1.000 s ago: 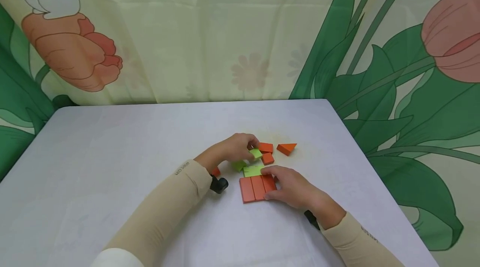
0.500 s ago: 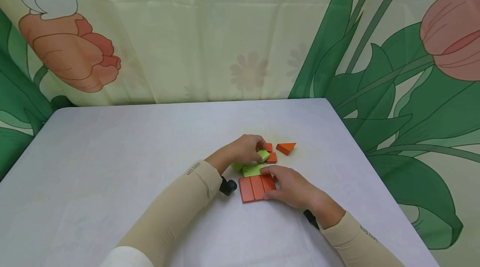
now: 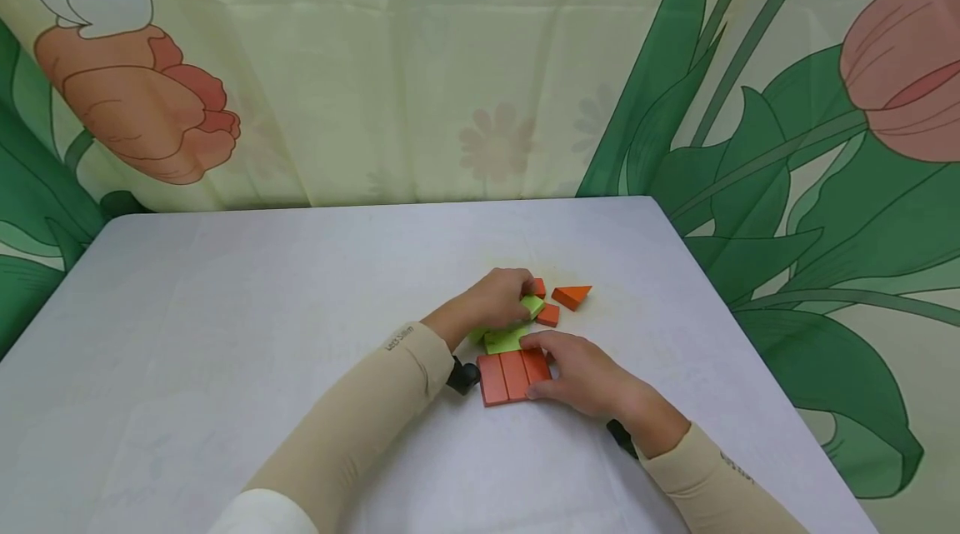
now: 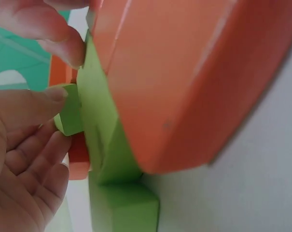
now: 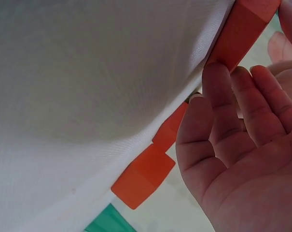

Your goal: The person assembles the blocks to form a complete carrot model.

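Note:
My left hand pinches a small green wooden block between thumb and fingers. That block stands beside an orange block in the head view. Nearer to me, three red-orange blocks lie side by side in a row. My right hand grips the right end of this row, thumb at the near edge and index finger at the far edge. Against the row's far side lies a flat green block. In the left wrist view, another green block sits next to it, mostly hidden by my left hand in the head view.
An orange triangular block lies behind the others, to the right. One more orange block is partly covered by my left fingers. Everything rests on a white-covered table, with a patterned curtain behind it.
My left hand has moved right with the small green block. The small orange block beside it has shifted slightly right. My right hand and the red-orange row have stayed in place.

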`<state>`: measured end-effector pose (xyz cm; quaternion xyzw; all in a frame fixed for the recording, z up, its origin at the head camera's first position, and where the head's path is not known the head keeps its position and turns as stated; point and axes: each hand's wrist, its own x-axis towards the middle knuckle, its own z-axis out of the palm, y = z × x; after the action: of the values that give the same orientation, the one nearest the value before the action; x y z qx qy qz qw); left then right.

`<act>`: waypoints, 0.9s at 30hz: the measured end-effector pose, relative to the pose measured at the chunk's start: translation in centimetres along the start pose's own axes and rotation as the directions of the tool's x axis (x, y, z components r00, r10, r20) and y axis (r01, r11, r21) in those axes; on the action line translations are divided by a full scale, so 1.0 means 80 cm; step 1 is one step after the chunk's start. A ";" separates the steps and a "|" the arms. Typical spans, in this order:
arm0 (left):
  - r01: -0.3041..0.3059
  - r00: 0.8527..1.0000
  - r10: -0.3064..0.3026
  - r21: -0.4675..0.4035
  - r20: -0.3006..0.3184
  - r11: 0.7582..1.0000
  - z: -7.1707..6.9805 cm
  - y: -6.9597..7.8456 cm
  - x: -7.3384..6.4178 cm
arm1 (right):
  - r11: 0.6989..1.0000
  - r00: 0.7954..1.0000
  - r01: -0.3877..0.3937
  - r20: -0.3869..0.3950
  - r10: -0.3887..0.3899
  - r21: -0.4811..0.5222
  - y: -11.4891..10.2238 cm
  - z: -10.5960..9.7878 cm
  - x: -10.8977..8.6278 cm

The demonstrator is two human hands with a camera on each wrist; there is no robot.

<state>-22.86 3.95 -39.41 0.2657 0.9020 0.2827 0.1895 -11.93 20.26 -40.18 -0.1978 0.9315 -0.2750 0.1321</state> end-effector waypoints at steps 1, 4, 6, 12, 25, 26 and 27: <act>0.006 1.000 -0.006 0.006 0.002 1.000 0.000 0.000 -0.001 | 1.000 1.000 -0.004 0.003 0.004 0.004 0.000 0.000 0.000; 0.017 1.000 -0.018 0.031 0.015 0.999 -0.003 0.000 -0.003 | 1.000 1.000 -0.015 0.004 0.015 0.007 -0.002 0.001 0.000; 0.018 0.999 -0.019 0.045 0.026 0.999 -0.004 -0.001 -0.005 | 1.000 1.000 -0.015 -0.001 0.015 -0.002 -0.002 0.001 0.000; 0.004 1.000 -0.004 0.037 0.019 0.999 -0.001 -0.006 -0.007 | 1.000 1.000 -0.025 0.002 0.025 -0.001 -0.002 0.001 0.001; 0.004 1.000 -0.005 0.018 0.014 1.000 0.000 -0.009 -0.007 | 1.000 1.000 -0.029 0.006 0.029 0.008 -0.002 0.002 0.002; 0.001 1.000 -0.001 0.024 0.013 1.000 0.000 -0.009 -0.006 | 1.000 1.000 -0.029 0.005 0.029 0.005 -0.002 0.001 0.002; -0.003 1.000 0.002 0.027 0.012 1.000 0.000 -0.009 -0.006 | 1.000 1.000 -0.030 0.005 0.030 0.003 -0.002 0.001 0.002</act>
<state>-22.74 3.20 -39.78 0.2711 0.9042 0.2692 0.1910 -11.96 20.01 -40.20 -0.1844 0.9337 -0.2738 0.1388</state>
